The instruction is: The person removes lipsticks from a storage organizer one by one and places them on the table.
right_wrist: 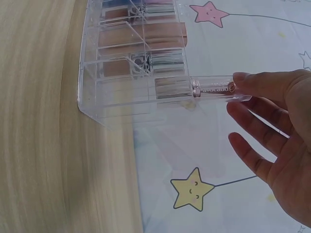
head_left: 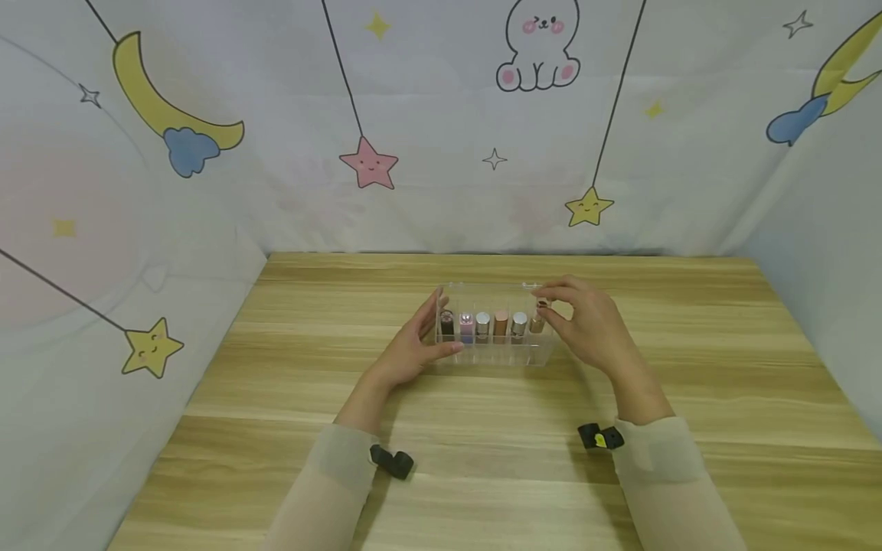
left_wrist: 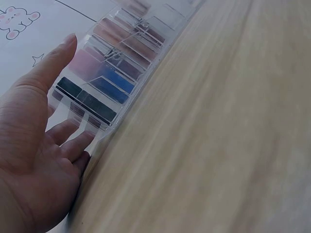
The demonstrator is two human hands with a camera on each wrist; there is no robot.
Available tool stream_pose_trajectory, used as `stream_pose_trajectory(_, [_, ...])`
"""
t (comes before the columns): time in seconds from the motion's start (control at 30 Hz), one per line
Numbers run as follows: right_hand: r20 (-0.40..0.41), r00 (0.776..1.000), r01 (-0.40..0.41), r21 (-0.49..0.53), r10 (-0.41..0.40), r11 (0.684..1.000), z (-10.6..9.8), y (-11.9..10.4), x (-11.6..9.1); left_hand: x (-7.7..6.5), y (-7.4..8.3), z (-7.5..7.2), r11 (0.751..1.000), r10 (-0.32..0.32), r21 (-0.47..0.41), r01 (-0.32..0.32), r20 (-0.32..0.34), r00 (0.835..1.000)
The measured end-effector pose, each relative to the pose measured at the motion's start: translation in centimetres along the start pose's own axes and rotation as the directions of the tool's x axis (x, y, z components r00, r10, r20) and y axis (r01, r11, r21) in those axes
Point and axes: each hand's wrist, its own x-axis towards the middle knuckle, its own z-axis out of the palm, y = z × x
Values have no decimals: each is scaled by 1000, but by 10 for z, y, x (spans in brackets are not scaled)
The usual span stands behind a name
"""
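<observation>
A clear plastic lipstick organizer (head_left: pixel 492 353) stands on the table, with a row of lipsticks upright in its compartments. At its left end, my left hand (head_left: pixel 408 353) holds it, thumb along the front and fingers against the side wall. My right hand (head_left: pixel 591 321) pinches the top of a lip gloss tube (right_wrist: pixel 214 88) between thumb and fingertips. This tube has a clear upper part with small lettering, and its metallic lower part (right_wrist: pixel 171 88) is inside the rightmost compartment. The left wrist view shows a dark lipstick (left_wrist: pixel 86 101) in the compartment nearest my left hand.
Other lipsticks in the row include a pink and blue one (head_left: pixel 466 327), an orange-brown one (head_left: pixel 501 324) and silver-capped ones (head_left: pixel 519 324). The wooden table (head_left: pixel 482 459) ends at a printed cloth backdrop (head_left: pixel 441 207) behind the organizer.
</observation>
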Motion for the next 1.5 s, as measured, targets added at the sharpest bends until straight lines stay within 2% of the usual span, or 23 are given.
stream_pose_trajectory(0.4, [-67,996,62,21,-60,998,-4,-1,-2,-2,-1,4,1000,-2,-16,2,-3,1000])
stream_pose_trajectory(0.87, [-113,989,97,22,-94,995,-8,-4,-1,-1,-1,5,1000,4,-7,-4,-2,1000])
stream_pose_trajectory(1.5, [-153,983,107,23,-102,994,-12,-5,-1,-2,1,5,1000,-21,2,21,-12,1000])
